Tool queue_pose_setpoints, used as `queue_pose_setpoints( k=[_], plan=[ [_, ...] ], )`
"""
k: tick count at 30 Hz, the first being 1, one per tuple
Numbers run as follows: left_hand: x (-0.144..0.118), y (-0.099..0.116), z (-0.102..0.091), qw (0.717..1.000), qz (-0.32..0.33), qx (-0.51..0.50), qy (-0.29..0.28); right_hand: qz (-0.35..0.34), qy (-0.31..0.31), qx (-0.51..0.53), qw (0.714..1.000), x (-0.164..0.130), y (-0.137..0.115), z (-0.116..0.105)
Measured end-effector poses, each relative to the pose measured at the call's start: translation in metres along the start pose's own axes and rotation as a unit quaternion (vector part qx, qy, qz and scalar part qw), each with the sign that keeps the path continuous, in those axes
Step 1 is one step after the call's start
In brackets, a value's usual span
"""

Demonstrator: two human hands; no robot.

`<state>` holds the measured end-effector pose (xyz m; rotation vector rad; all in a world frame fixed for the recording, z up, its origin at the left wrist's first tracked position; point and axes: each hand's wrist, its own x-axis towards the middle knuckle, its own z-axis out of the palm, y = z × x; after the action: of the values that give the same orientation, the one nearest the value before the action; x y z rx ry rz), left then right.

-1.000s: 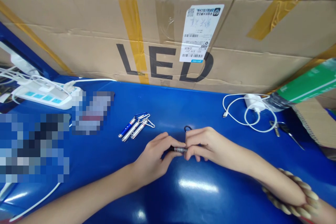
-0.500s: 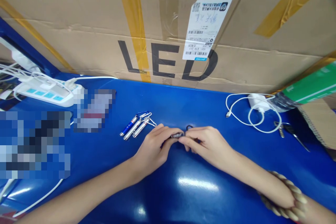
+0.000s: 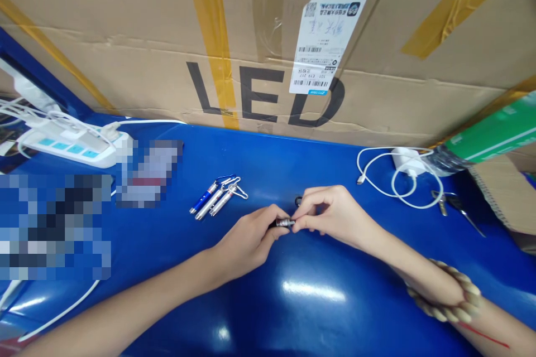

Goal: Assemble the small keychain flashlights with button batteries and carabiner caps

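Note:
Both hands meet over the blue table (image 3: pixel 293 312) on one small keychain flashlight (image 3: pixel 283 223), dark with a silver band. My left hand (image 3: pixel 247 240) pinches its left end. My right hand (image 3: pixel 330 215) grips the right end, and a dark clip ring (image 3: pixel 298 200) peeks out above my fingers. To the left lie three more keychain flashlights (image 3: pixel 215 196), one blue and two silver, side by side with their wire clips pointing right. A beaded bracelet (image 3: pixel 448 290) circles my right wrist.
A big cardboard box marked LED (image 3: pixel 268 39) walls off the back. A white power strip (image 3: pixel 71 142) with cables sits far left, beside blurred patches. At right lie a white charger with coiled cable (image 3: pixel 402 175), keys (image 3: pixel 450 203) and a green-labelled bottle (image 3: pixel 486 136).
Both hands have stayed on the small flashlight, shifting slightly up the table and back. My right fingers have changed their grip on its end. The three flashlights have not moved.

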<state>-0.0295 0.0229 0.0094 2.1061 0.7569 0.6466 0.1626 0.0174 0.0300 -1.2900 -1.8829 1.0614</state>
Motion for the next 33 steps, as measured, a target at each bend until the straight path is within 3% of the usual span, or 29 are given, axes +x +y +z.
queue_pose_setpoints(
  k=[2,6,10,14,18,20,23,26,33],
  plan=[
    [-0.002,-0.001,0.002,1.0,0.021,0.008,0.007,0.052,-0.03,0.049,0.997,0.0,-0.002,0.0],
    [-0.003,-0.006,0.004,0.995,0.074,0.057,0.042,0.089,-0.021,0.097,0.991,-0.001,-0.007,0.003],
    [-0.002,-0.006,0.0,0.987,0.125,0.08,0.066,0.184,-0.041,0.194,0.963,-0.002,-0.008,0.01],
    [0.0,-0.005,-0.002,0.99,0.107,0.064,0.067,0.206,-0.028,0.179,0.962,0.0,-0.005,0.014],
    [-0.001,-0.005,0.001,0.995,0.038,0.016,0.089,0.058,0.056,0.011,0.997,-0.002,-0.003,0.012],
    [-0.001,-0.004,0.002,0.996,0.017,0.004,0.092,-0.033,0.09,-0.076,0.993,-0.003,-0.002,0.009],
    [-0.001,-0.003,0.002,0.996,0.002,-0.002,0.084,-0.122,0.094,-0.119,0.981,-0.006,0.0,0.003],
    [-0.001,-0.003,0.001,0.997,0.001,-0.006,0.078,-0.183,0.085,-0.154,0.967,-0.007,0.003,-0.001],
    [0.0,-0.001,-0.001,0.999,0.021,-0.023,0.042,-0.257,0.094,-0.248,0.929,-0.009,-0.002,-0.006]
  ],
)
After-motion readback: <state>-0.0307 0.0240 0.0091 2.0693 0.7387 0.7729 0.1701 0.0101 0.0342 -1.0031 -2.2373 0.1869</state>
